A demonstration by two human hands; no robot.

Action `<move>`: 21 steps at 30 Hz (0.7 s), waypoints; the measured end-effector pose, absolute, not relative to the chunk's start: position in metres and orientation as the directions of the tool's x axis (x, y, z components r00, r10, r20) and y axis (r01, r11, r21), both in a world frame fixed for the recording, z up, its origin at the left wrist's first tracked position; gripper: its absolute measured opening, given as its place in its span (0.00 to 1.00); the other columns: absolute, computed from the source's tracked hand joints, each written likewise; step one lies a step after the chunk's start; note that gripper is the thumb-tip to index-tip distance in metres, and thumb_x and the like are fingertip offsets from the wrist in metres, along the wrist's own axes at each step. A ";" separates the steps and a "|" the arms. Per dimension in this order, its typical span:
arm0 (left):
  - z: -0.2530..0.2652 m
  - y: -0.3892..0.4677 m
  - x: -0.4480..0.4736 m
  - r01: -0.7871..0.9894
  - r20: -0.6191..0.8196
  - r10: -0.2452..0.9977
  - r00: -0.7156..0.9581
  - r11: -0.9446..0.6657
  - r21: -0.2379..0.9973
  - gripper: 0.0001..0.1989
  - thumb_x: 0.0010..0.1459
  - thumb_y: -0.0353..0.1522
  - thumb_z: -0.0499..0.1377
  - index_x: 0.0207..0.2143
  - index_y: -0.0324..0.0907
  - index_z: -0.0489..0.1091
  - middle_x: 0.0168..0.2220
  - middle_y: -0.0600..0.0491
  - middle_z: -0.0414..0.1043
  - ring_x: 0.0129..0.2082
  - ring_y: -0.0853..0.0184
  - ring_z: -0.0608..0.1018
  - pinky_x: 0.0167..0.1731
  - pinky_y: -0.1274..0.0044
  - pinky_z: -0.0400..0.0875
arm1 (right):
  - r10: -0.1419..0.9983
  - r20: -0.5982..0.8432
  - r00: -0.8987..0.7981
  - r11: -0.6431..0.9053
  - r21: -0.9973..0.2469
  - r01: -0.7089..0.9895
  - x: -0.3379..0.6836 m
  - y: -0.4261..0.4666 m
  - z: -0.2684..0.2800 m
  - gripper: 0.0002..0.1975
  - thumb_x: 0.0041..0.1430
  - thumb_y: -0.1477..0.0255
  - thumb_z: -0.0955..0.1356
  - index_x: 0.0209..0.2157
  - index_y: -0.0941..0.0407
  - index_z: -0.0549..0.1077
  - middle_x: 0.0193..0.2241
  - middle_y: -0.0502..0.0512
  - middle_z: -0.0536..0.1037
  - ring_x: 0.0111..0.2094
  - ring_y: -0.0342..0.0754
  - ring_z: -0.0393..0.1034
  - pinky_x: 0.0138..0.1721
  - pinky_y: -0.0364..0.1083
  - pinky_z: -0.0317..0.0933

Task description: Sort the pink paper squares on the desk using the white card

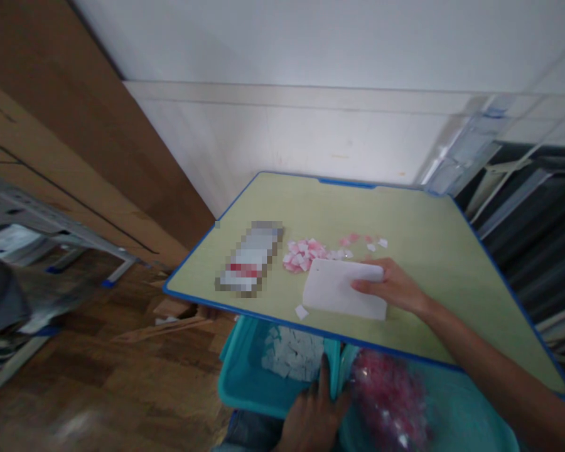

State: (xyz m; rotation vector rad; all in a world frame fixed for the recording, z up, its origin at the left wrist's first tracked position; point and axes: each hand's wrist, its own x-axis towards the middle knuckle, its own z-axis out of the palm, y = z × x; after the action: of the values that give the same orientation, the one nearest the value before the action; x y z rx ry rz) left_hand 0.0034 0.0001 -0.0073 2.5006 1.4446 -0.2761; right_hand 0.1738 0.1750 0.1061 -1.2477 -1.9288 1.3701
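Note:
My right hand (388, 285) pinches the right side of a white card (334, 289), thumb on top, tilted above the table. A small hole shows near the card's upper left corner. Just behind the card lies a pile of small pink and white paper pieces (305, 254), with a few more scattered to its right. One loose white piece (301, 312) sits at the table's front edge. My left hand (313, 411) is low at the rim of a teal bin (249, 392), index finger stretched out and fingers apart, holding nothing I can see. White paper pieces (294, 353) lie in that bin.
The yellow-green table (419, 220) has a blue edge. A blurred phone-like object (252, 257) lies on its left part. A second teal container (471, 414) below holds a clear plastic bag of pink-red pieces (390, 395). Cardboard (98, 157) stands left; dark stacked panels (522, 207) stand right.

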 end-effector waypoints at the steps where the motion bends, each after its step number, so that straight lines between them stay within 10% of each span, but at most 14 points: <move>1: -0.007 0.000 0.004 0.870 -0.285 0.823 0.491 -0.479 0.114 0.24 0.55 0.29 0.44 0.54 0.55 0.50 0.53 0.38 0.58 0.32 0.62 0.75 0.25 0.73 0.71 | 0.855 -0.135 -0.501 0.094 -0.909 0.407 0.172 0.173 0.105 0.15 0.43 0.63 0.68 0.26 0.61 0.72 0.20 0.51 0.70 0.21 0.40 0.61 0.20 0.38 0.55; 8: -0.006 0.000 0.005 0.877 -0.299 0.824 0.480 -0.462 0.133 0.22 0.56 0.32 0.44 0.53 0.56 0.52 0.52 0.40 0.59 0.33 0.61 0.75 0.25 0.71 0.71 | 0.818 -0.208 -0.537 0.002 -0.932 0.363 0.167 0.165 0.103 0.15 0.41 0.62 0.69 0.25 0.61 0.71 0.18 0.49 0.68 0.19 0.39 0.60 0.19 0.38 0.54; 21: -0.005 0.001 0.004 0.872 -0.295 0.820 0.490 -0.469 0.143 0.22 0.56 0.30 0.42 0.53 0.54 0.53 0.51 0.38 0.60 0.33 0.61 0.75 0.25 0.72 0.71 | 0.997 0.057 -0.053 0.073 -0.923 0.379 0.229 0.197 0.116 0.13 0.41 0.63 0.69 0.28 0.58 0.73 0.19 0.49 0.72 0.18 0.41 0.61 0.18 0.41 0.52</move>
State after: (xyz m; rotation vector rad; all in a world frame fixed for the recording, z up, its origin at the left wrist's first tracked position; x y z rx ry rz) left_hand 0.0040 0.0013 -0.0050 2.4646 1.4361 -0.2684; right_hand 0.2290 0.1974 0.1165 -1.4178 -1.5531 0.9782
